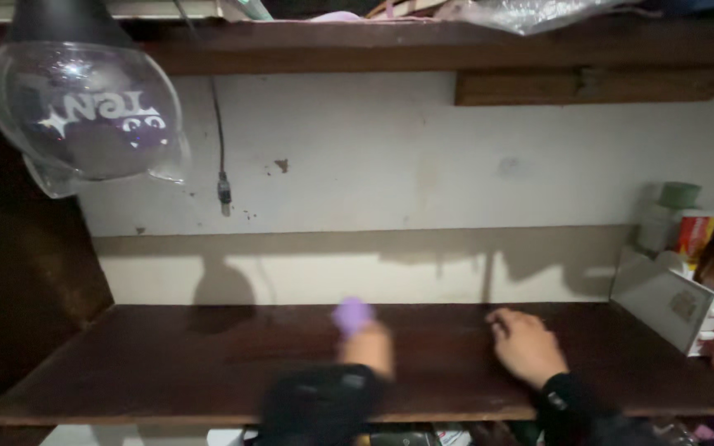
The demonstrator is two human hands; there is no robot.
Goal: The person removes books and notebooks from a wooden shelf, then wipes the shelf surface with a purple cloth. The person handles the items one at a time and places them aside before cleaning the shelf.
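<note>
- Head view: the left hand [367,347] is smeared by motion blur, so its fingers cannot be made out; a small purple object [353,315] sits at its fingertips, and whether the grip is closed on it or only touching it I cannot tell.
- The purple object is too blurred to tell its kind; it is just above the dark wooden desk [167,363], near the middle.
- The left sleeve [316,405] is a dark blur cut off by the lower edge.
- The right hand [526,345] rests palm down on the desk, fingers loosely spread, holding nothing, well apart from the purple object.
- A clear balloon [84,116] hangs at upper left; a white box [663,301] of small items stands at the right, partly cut off.
</note>
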